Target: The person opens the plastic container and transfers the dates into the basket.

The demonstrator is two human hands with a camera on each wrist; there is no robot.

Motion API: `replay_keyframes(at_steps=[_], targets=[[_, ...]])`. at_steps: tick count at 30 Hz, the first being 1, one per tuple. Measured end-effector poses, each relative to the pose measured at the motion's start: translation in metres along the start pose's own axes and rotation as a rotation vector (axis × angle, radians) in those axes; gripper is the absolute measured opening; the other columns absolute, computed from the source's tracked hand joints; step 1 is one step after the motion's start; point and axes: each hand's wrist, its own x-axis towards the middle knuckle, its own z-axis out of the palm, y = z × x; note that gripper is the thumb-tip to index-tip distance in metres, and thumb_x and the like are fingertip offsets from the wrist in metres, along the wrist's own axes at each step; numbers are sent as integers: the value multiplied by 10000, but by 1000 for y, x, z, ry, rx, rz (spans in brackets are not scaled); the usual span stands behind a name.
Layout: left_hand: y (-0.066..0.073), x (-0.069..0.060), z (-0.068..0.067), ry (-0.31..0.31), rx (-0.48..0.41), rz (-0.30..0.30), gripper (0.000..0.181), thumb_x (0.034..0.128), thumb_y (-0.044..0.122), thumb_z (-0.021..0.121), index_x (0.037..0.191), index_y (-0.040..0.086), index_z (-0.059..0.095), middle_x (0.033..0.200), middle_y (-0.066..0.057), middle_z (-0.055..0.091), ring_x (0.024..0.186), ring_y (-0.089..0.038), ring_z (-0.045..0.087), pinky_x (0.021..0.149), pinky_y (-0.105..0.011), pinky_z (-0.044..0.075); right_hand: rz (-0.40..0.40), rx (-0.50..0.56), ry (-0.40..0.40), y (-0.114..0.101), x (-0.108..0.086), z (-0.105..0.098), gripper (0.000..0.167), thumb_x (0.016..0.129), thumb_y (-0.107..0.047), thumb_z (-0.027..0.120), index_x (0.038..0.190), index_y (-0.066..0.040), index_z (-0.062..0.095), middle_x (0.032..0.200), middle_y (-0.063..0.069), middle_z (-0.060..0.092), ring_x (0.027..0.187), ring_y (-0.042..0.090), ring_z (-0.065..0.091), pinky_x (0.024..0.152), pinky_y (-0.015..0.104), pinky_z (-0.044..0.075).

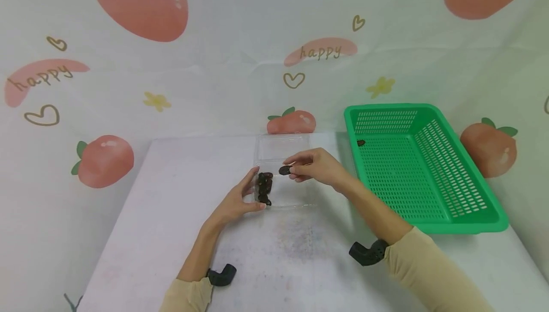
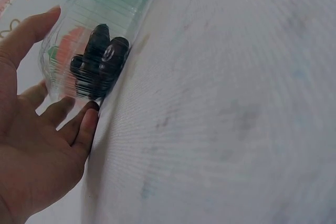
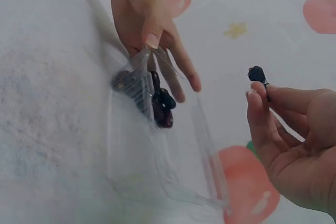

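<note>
A clear plastic box (image 1: 291,195) with its lid (image 1: 283,147) folded back lies on the table. Several dark, glossy, oval fruits (image 1: 263,189), which look like dates, are gathered at its left end. My left hand (image 1: 235,201) grips that end, thumb at the near corner and fingers along the far side. Above the box's far part, my right hand (image 1: 316,166) pinches one dark date (image 1: 284,170) between thumb and fingertips. The right wrist view also shows this pinched date (image 3: 256,74), held apart from the box.
To the right stands a green slotted basket (image 1: 429,181), with one dark date (image 1: 360,143) near its far left corner. The white table (image 1: 171,216) ends against a printed cloth backdrop (image 1: 223,64). Black wrist mounts (image 1: 222,275) sit below both hands.
</note>
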Motion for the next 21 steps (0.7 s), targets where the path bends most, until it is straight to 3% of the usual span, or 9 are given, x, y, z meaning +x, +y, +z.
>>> replay_keyframes(at_steps=[7,16,21], targets=[[1,-1,0,2,11,-14,999,825,220,813,1602,285,189,1644,13,196,1425,-419,328,1155,-576,292,14,65,21,-8,-7,-22,288,922,-71,704,1188,38,688,1032,169,715,821,182,710,901,443,571],[1,-2,1,7,4,-35,1025,808,236,826,1599,322,180,1638,34,203,1429,-395,330,1156,-562,297,-16,14,43,-5,-18,-60,348,943,-158,698,1249,6,663,1086,123,717,909,198,700,896,337,575],[0,-2,1,10,1,-43,1021,805,238,833,1590,357,192,1636,38,202,1434,-388,324,1159,-563,291,24,24,94,-5,-24,-84,405,948,-179,695,1292,23,623,1159,132,691,917,155,701,885,291,575]])
